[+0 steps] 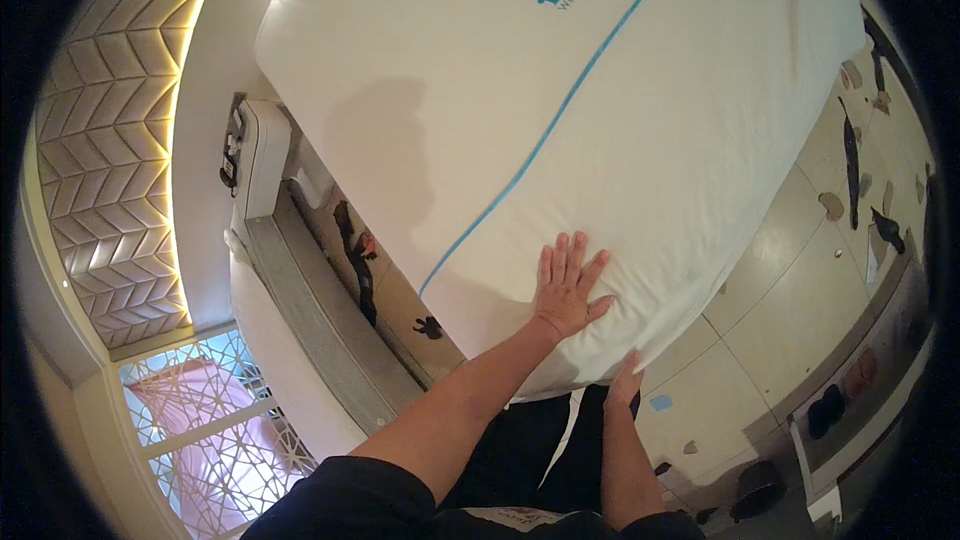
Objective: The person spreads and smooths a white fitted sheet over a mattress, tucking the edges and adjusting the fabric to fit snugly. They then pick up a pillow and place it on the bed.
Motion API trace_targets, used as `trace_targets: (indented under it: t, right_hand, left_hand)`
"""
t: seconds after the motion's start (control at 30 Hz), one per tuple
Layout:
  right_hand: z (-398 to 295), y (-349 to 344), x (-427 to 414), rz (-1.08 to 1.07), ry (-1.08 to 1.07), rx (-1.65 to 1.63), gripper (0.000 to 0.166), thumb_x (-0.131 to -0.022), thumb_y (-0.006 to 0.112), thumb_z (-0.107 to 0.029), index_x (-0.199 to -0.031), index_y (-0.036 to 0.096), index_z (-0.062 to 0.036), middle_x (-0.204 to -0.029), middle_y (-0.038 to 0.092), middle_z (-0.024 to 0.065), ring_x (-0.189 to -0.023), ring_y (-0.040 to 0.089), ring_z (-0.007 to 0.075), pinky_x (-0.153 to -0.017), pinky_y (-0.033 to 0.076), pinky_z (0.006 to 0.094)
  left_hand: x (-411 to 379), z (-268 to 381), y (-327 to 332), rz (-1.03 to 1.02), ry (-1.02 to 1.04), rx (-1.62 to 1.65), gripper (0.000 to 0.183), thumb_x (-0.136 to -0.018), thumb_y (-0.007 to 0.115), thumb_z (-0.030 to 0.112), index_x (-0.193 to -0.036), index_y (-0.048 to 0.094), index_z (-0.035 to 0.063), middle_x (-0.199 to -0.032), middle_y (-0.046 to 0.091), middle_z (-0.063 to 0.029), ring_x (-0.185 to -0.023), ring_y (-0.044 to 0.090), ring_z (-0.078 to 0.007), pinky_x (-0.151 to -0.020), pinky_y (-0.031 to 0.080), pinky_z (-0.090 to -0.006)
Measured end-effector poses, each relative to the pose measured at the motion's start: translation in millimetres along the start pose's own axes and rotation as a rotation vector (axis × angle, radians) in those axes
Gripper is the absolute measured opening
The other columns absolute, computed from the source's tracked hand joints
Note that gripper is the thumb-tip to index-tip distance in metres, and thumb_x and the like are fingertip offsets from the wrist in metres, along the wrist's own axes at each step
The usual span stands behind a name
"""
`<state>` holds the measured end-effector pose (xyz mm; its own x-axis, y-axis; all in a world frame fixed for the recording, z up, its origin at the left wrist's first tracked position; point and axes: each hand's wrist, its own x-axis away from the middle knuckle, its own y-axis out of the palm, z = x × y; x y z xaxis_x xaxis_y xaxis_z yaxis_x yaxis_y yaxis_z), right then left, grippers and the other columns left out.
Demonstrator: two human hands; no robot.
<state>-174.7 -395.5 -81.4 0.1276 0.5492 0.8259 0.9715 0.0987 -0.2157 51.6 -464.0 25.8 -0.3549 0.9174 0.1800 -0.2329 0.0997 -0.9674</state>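
A large mattress in a white fabric cover (480, 127) fills the middle of the view, with a thin blue stripe (559, 112) running slantwise across it and a Weesh mark near the top. My left hand (568, 289) lies palm down on the cover near its close end, fingers spread, with creases fanning out around it. At the near right corner, my right hand (624, 382) grips the cover's edge; part of its fingers is hidden by the fabric. A narrow white strip (564, 435) hangs from the edge in front of my dark clothing.
Left of the mattress stand a grey ribbed bench-like piece (337, 322) and a white box-shaped piece (266, 157). Dark scraps (851, 165) litter the tiled floor (750, 315) at right. A lattice panel (217, 427) is at lower left, below a padded, lit wall (112, 127).
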Motion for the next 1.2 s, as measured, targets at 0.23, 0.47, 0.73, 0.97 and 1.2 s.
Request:
trace_targets:
  t: [0.23,0.47,0.73,0.97,1.2]
  right_hand:
    - [16,-36,-4,0.027,-0.015,0.194,0.063,-0.097,0.048,-0.045,-0.122,0.05,0.0129,-0.111,0.063,0.0226,-0.093,0.062,0.0302,-0.083,0.05,0.0359]
    - [-6,-60,4,0.067,-0.012,0.519,0.061,-0.098,0.045,-0.046,-0.119,0.054,0.0109,-0.11,0.062,0.0284,-0.098,0.061,0.0367,-0.086,0.047,0.0401]
    - [21,-41,-21,0.005,-0.096,0.264,0.057,-0.098,0.046,-0.041,-0.128,0.05,0.0064,-0.122,0.059,0.0236,-0.108,0.057,0.0364,-0.094,0.044,0.0412]
    - [-60,-38,-33,-0.679,0.377,-0.802,0.059,-0.093,0.057,-0.034,-0.139,0.04,-0.0018,-0.138,0.047,0.0158,-0.126,0.046,0.0309,-0.106,0.037,0.046]
    - [-99,-28,-54,-0.671,0.389,-0.539,0.068,-0.093,0.056,-0.045,-0.141,0.036,-0.0017,-0.143,0.044,0.0139,-0.13,0.042,0.0314,-0.108,0.034,0.048]
  left_hand:
    - [-2,4,-15,0.037,0.006,0.097,0.077,-0.084,0.059,0.05,-0.149,0.029,0.0211,-0.157,0.008,-0.0198,-0.144,0.003,-0.0417,-0.113,0.004,-0.0575]
    - [20,-8,-34,0.046,-0.048,0.14,0.074,-0.085,0.061,0.046,-0.148,0.031,0.0217,-0.157,0.008,-0.0198,-0.144,0.003,-0.0432,-0.113,0.006,-0.058]
    - [30,-18,-3,0.009,-0.117,-0.007,0.09,-0.079,0.06,0.061,-0.151,0.023,0.0228,-0.158,0.001,-0.0192,-0.144,-0.004,-0.0441,-0.104,-0.003,-0.0705]
    - [29,-23,14,0.005,-0.103,0.004,0.097,-0.077,0.059,0.066,-0.152,0.017,0.0205,-0.158,-0.008,-0.0197,-0.143,-0.012,-0.0444,-0.1,-0.011,-0.0736]
    - [30,-18,15,-0.014,-0.102,0.012,0.098,-0.077,0.06,0.064,-0.152,0.016,0.0201,-0.157,-0.011,-0.0193,-0.142,-0.016,-0.0441,-0.098,-0.012,-0.0747]
